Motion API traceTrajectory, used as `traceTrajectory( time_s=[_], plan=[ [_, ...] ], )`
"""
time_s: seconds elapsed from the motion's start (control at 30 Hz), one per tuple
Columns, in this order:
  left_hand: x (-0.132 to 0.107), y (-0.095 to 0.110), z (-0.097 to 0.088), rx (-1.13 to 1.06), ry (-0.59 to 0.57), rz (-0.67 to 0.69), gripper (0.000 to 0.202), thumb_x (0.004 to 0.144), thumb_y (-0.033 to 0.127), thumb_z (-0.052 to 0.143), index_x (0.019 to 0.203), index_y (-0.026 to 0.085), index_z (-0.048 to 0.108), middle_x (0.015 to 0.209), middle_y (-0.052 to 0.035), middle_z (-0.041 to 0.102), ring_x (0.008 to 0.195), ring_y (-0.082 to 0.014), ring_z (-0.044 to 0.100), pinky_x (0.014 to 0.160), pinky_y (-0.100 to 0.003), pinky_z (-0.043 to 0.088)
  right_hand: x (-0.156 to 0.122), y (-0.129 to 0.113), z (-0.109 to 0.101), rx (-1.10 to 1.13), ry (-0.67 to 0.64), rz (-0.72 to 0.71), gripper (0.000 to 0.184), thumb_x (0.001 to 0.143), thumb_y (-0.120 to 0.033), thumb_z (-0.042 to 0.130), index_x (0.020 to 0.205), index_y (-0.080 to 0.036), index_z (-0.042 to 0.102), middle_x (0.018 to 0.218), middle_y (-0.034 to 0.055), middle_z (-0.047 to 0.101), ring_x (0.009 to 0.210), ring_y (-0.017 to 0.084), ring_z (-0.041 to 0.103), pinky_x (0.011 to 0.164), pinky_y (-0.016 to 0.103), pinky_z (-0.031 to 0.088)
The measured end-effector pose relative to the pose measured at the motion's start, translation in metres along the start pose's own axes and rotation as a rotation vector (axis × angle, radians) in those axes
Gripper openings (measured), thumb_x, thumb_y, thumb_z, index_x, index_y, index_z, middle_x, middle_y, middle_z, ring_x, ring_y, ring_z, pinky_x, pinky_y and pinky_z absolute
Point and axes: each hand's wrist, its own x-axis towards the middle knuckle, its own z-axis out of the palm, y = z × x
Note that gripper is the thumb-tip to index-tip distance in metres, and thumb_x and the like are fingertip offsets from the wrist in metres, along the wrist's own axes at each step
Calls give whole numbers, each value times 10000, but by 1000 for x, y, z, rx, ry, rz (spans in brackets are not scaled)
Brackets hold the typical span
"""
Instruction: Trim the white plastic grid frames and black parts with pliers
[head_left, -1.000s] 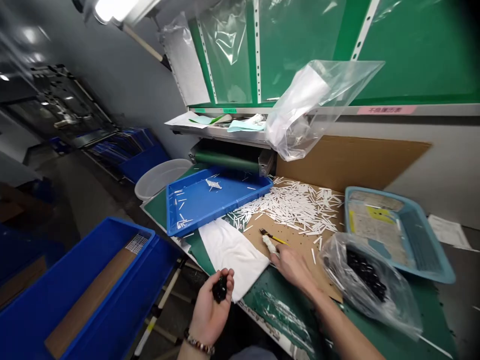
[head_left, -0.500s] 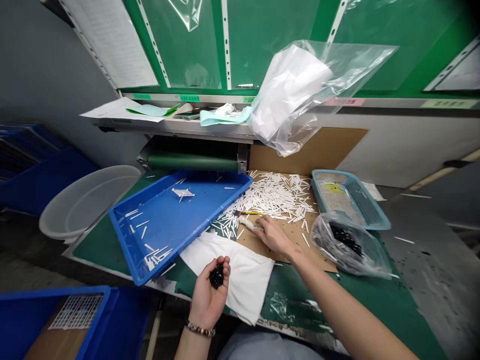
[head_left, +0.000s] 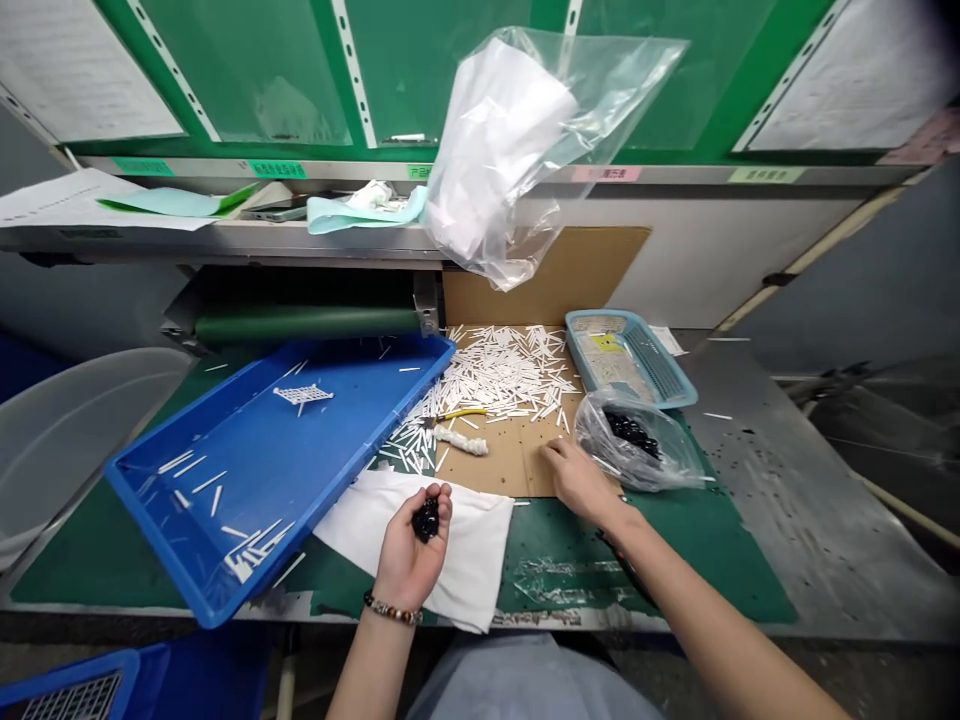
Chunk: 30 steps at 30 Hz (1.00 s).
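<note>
Palm up over the white cloth [head_left: 476, 535], my left hand [head_left: 412, 540] is cupped around a clump of small glossy black parts [head_left: 426, 520]. My right hand [head_left: 581, 482] is low over the cardboard sheet [head_left: 517, 465], its fingers curled together; what they hold, if anything, is hidden. To its left lie pliers [head_left: 463, 440], one handle yellow and the other wrapped in white. Beyond them is a heap of short white sticks [head_left: 510, 370]. Just right of my right hand sits a clear plastic bag [head_left: 675, 455] with more black parts [head_left: 634, 435] inside.
A blue tray [head_left: 330, 490] with a few white sticks and a white grid piece [head_left: 303, 394] takes up the left side. A light-blue basket [head_left: 660, 365] stands behind the bag. Overhead, a plastic bag of white material [head_left: 502, 140] hangs from the shelf [head_left: 360, 245].
My right hand has left the pliers' white-wrapped handle and moved right, toward the clear bag. My left hand still cups the black parts. The view has shifted to the right.
</note>
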Motion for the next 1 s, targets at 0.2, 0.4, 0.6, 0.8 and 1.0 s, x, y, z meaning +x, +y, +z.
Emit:
traceTrajectory(
  time_s=[0.2, 0.4, 0.6, 0.8, 1.0],
  plan=[
    [1, -38, 14, -1, -22, 19, 163, 885, 54, 469, 806, 49, 611, 878, -143, 632, 754, -136, 638, 621, -197, 583, -32, 9, 2, 22, -54, -78, 351, 803, -46, 381, 1018, -152, 638, 1018, 108, 593, 954, 202, 537, 856, 293, 398],
    [3, -87, 13, 32, 40, -4, 157, 866, 53, 488, 771, 61, 613, 853, -131, 645, 723, -122, 642, 619, -181, 576, -67, 28, 3, 108, -3, -128, 423, 841, -68, 338, 1177, -150, 581, 1148, 108, 564, 1044, 211, 514, 926, 319, 407],
    [22, -130, 18, 182, 37, -8, 151, 849, 60, 517, 738, 63, 620, 815, -127, 658, 704, -116, 636, 632, -178, 566, -52, 27, 6, 154, 44, -180, 360, 825, -55, 385, 1089, -152, 610, 1140, 131, 570, 1070, 247, 492, 935, 363, 406],
    [49, -168, 7, 493, -33, 186, 174, 856, 140, 530, 724, 87, 630, 812, -107, 660, 675, -115, 602, 629, -199, 512, -117, 71, 6, 210, 81, -144, 287, 908, -122, 337, 1000, -177, 603, 1029, 87, 597, 939, 203, 541, 838, 332, 450],
    [53, -190, 1, 1035, -147, 646, 71, 786, 142, 647, 760, 187, 695, 922, -84, 658, 963, -194, 587, 982, -306, 424, -178, 96, 26, 348, 198, -95, 227, 928, -163, 376, 1027, -220, 573, 1071, 69, 597, 970, 186, 563, 827, 317, 473]
  ],
)
